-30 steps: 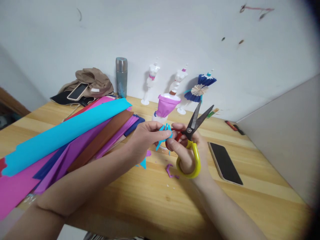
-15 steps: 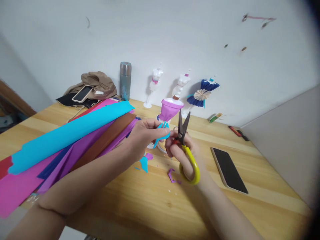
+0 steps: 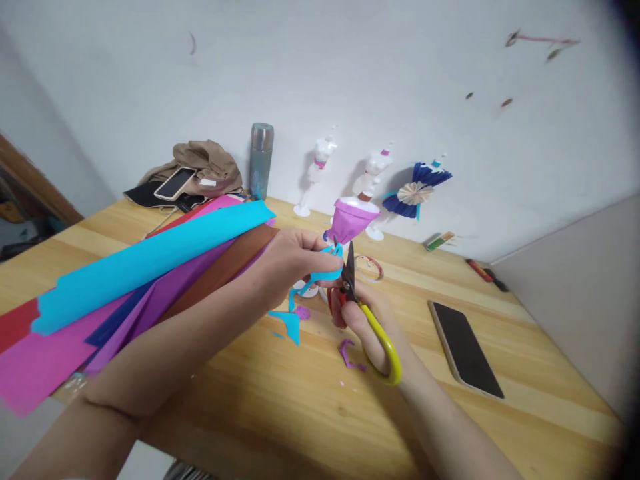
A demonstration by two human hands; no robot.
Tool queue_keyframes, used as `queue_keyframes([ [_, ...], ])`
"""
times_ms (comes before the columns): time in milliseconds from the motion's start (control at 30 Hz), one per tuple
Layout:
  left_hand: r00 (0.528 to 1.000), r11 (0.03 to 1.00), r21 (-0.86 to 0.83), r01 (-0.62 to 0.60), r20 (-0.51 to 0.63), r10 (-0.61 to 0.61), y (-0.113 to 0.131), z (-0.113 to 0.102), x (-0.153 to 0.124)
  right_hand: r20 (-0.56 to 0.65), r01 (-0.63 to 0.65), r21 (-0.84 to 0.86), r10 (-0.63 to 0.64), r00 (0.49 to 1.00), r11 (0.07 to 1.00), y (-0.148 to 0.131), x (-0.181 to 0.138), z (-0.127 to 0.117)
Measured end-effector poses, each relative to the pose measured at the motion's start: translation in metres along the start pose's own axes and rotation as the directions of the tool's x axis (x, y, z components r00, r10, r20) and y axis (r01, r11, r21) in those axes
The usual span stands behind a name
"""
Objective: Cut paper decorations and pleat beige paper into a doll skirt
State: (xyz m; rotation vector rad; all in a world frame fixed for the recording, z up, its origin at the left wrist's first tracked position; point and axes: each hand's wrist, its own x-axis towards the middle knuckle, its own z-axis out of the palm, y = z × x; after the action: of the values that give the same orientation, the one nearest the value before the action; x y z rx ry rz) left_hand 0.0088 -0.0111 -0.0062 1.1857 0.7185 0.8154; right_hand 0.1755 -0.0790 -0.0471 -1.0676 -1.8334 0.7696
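Note:
My left hand (image 3: 287,263) pinches a small piece of cyan paper (image 3: 325,270) above the wooden table (image 3: 280,400). My right hand (image 3: 363,317) grips scissors (image 3: 367,320) with a yellow and red handle, fingers through the loops. The dark blades point up and are nearly closed against the right edge of the cyan piece. Cyan scraps (image 3: 290,323) and purple scraps (image 3: 350,353) lie on the table below my hands. Just behind stands a small white mannequin in a purple paper skirt (image 3: 353,220).
Long sheets of cyan, magenta, purple, brown and blue paper (image 3: 140,267) fan out at left. A phone (image 3: 465,347) lies at right. At the back stand a steel flask (image 3: 261,160), two white mannequins (image 3: 317,173), a blue paper fan dress (image 3: 417,190), and a bag with a phone (image 3: 193,173).
The scissors swung from pointing up-right with blades wide apart to nearly upright and almost closed at the cyan piece. Both hands dropped slightly lower.

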Motion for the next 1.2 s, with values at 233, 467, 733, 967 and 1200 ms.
queue_keyframes([
  [233,0.996,0.998,0.058,0.022,-0.090,-0.016,0.0004,0.0012,0.0016,0.006,-0.045,-0.046,0.045,0.999,0.998,0.0073,-0.0032,-0.0009],
  [467,0.996,0.998,0.050,0.041,-0.087,-0.036,0.0020,0.0016,0.0016,0.003,-0.060,0.032,0.060,0.998,0.998,0.0070,-0.0052,0.0005],
  [733,0.995,0.997,0.034,0.071,-0.077,-0.068,0.0055,0.0022,0.0004,-0.017,-0.099,-0.011,0.099,0.995,0.995,0.0072,-0.0080,0.0017],
  [967,0.998,0.999,0.021,0.045,-0.042,-0.044,0.0024,0.0000,0.0020,-0.036,-0.113,-0.045,0.111,0.993,0.993,0.0063,-0.0041,0.0030],
  [1200,0.999,0.999,0.011,0.041,0.004,-0.041,0.0000,-0.0019,0.0039,-0.062,-0.125,-0.023,0.124,0.990,0.992,0.0063,-0.0038,0.0064],
])
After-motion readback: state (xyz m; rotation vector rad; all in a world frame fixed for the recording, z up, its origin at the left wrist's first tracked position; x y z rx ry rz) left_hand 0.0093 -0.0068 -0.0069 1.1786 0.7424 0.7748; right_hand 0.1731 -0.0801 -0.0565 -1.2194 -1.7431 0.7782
